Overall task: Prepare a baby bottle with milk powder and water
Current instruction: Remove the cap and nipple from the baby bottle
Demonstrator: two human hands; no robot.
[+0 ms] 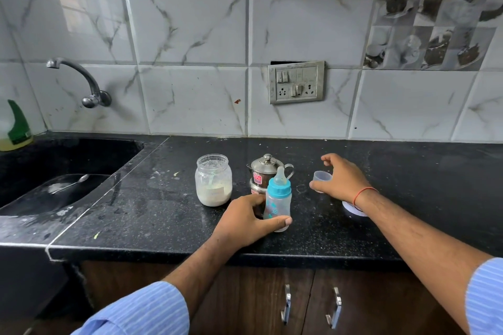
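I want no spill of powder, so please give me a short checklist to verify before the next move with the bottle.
1. Baby bottle upright on the counter: ok.
2. Left hand grips the bottle base: ok.
3. Teal collar and teat removed: not ok, both on.
4. Clear cap off the bottle, at the right hand: ok.
5. Powder jar open: ok, no lid seen.
6. Water in steel pot: cannot tell, lid on.

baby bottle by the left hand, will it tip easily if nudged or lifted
Probably light: the baby bottle looks empty and is clear plastic. Tall and narrow, so a nudge near the teal collar could tip it. The left hand curled around its base should steady it.
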